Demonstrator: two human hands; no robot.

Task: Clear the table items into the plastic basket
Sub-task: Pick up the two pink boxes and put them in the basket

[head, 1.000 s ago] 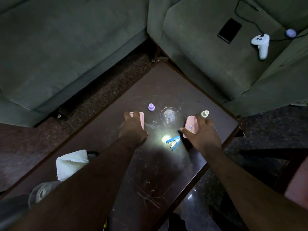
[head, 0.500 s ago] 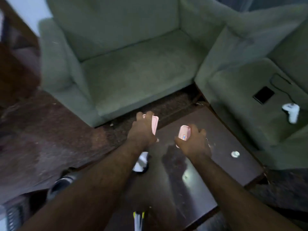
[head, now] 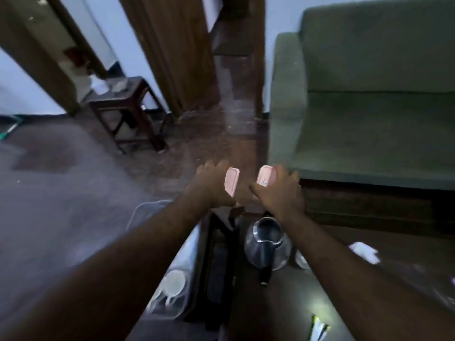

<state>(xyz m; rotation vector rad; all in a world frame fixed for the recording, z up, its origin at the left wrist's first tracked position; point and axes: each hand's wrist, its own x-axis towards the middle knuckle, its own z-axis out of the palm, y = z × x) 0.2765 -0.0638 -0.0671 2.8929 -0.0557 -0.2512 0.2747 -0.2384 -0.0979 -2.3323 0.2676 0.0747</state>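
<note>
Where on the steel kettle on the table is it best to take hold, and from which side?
Probably by the dark handle of the steel kettle. It arches from the open top down the near wall toward the person, so a hand coming from above on the near side could wrap it. The round, shiny body offers little hold. Both hands are occupied with pink pieces.

A single head-worn wide-angle view looks forward and steeply down along both forearms; the tabletop [head: 283, 303] lies close beneath. Beyond the fingers [head: 283, 172] it faces floor [head: 61, 180], doorway and sofa [head: 369, 119], blurred.
</note>
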